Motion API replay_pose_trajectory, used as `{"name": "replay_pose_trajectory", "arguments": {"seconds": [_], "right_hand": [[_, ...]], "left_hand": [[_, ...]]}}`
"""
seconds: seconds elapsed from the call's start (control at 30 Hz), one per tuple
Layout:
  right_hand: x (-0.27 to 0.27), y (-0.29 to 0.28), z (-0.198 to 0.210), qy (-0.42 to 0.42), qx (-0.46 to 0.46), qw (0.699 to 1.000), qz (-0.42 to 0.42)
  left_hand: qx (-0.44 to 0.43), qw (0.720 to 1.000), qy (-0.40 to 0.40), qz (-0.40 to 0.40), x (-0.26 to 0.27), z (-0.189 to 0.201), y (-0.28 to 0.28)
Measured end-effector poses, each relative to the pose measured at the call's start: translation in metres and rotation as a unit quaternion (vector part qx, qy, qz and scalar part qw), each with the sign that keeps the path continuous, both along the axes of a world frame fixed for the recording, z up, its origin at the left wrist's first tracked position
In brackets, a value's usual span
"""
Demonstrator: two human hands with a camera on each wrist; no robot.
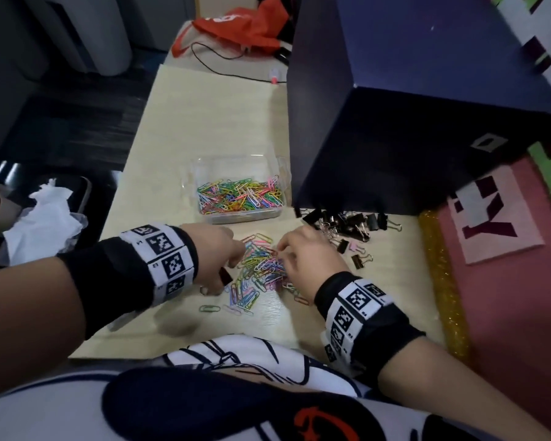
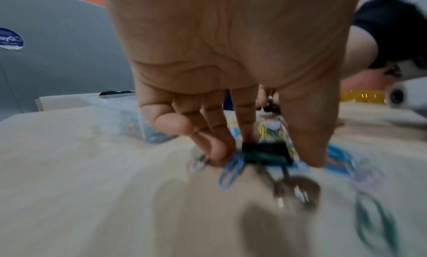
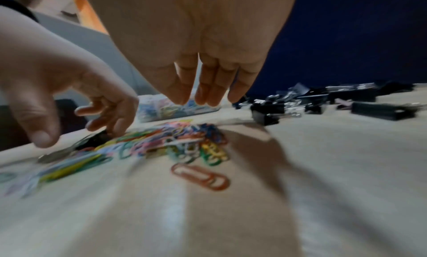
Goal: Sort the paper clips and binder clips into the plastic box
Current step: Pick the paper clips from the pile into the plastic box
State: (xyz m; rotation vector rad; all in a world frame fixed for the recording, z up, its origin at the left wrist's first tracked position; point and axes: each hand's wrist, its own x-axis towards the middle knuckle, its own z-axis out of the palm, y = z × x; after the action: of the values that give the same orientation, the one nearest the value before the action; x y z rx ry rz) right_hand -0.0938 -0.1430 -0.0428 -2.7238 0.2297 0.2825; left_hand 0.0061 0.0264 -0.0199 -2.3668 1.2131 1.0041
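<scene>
Fingers (image 2: 217, 146) of left hand (image 1: 217, 249) pinch black binder clip (image 2: 265, 154) (blurred); right hand (image 1: 309, 259) fingers relaxed.

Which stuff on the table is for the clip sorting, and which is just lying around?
For the job:
plastic box
loose paper clips
binder clips
left hand, touching a black binder clip
right hand

Just lying about:
orange bag
crumpled tissue
dark blue box
black cable

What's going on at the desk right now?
A person is sorting clips. The left hand pinches a black binder clip at the edge of the loose paper clips; the right hand hovers open over that pile. The plastic box already holds paper clips; the other binder clips lie beside it.
</scene>
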Motion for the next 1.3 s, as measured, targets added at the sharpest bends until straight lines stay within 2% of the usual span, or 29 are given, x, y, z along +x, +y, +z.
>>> {"name": "replay_pose_trajectory", "arguments": {"seconds": [0.17, 0.27, 0.43, 0.6, 0.7, 0.77, 0.9, 1.0, 1.1, 1.3], "right_hand": [[0.009, 0.017, -0.01, 0.045, 0.029, 0.996, 0.076], [0.013, 0.021, -0.012, 0.074, 0.007, 0.992, 0.098], [0.015, 0.019, -0.01, 0.05, -0.005, 0.995, 0.086], [0.012, 0.019, -0.005, 0.015, -0.002, 0.997, 0.073], [0.012, 0.023, 0.0, 0.013, -0.005, 0.995, 0.096], [0.014, 0.032, 0.004, 0.031, -0.01, 0.99, 0.134], [0.021, 0.054, 0.003, 0.048, -0.042, 0.973, 0.221], [0.024, 0.065, -0.003, 0.057, -0.081, 0.96, 0.261], [0.025, 0.07, -0.007, 0.031, -0.103, 0.956, 0.272], [0.027, 0.065, -0.006, 0.034, -0.06, 0.965, 0.254]], "left_hand": [[-0.036, 0.999, -0.02, 0.005, -0.01, -0.01, 0.013], [-0.053, 0.998, -0.031, 0.012, -0.013, -0.011, 0.015], [-0.102, 0.991, -0.082, 0.015, -0.013, -0.008, 0.017], [-0.131, 0.988, -0.056, 0.06, -0.006, -0.014, 0.018], [-0.172, 0.979, -0.061, 0.095, 0.003, -0.014, 0.023], [-0.159, 0.979, -0.055, 0.113, 0.01, -0.014, 0.029], [-0.081, 0.987, -0.052, 0.13, 0.013, -0.013, 0.038], [-0.083, 0.985, -0.05, 0.142, 0.01, -0.016, 0.044], [-0.1, 0.982, -0.047, 0.155, 0.006, -0.02, 0.049], [-0.133, 0.974, -0.029, 0.179, 0.005, -0.025, 0.055]]}}
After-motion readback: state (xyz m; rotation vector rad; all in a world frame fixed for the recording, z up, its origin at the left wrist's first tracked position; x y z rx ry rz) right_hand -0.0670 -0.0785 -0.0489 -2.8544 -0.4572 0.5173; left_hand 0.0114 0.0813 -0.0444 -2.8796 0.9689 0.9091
